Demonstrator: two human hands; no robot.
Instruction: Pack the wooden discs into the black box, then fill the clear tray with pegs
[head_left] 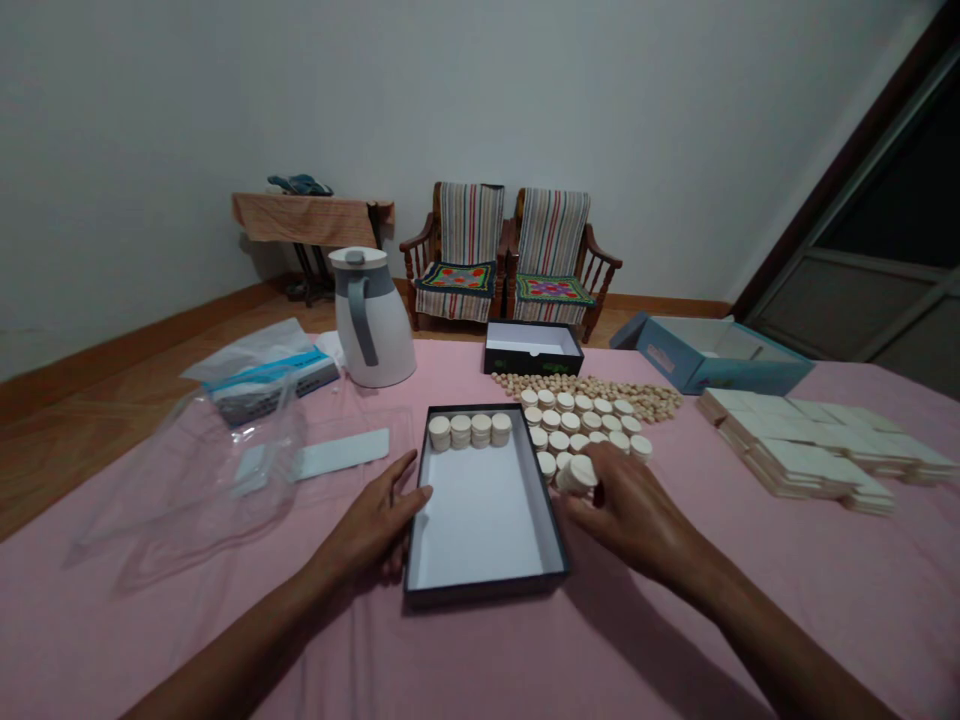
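1. While both hands were at the middle of a table spread with pink cloth (487,660), glossy, see-through plastic packaging (259,460) lay at the left, near a soft packet with a blue edge (262,375) and a flat, smooth, pale strip (341,453).
2. Behind these stood a rounded white jug (386,340) with a grey looped handle.
3. The left hand (379,515) was at the left wall of a shallow black box (484,530), thumb at the rim and fingers outside; how firmly it gripped did not show.
4. Inside that box, four short stacks of discs (460,431) stood upright in one row by the far wall. From there to the near wall, its smooth white lining showed.
5. Just right of the box, rows of matching stacks (579,443) stood on the cloth. Judging by eye, only a small share of the discs was inside; most remained outside.
6. The right hand (630,505) held a tilted stack of discs (577,476) pinched between thumb and fingers, just outside the box's right wall.
7. Beyond the rows, small round wooden beads (645,398) lay heaped before a second black box (506,362), white inside.
8. Farthest right were a light-blue cardboard box (750,375) and, nearer, piles of thin, square, wood-coloured tiles (795,460).
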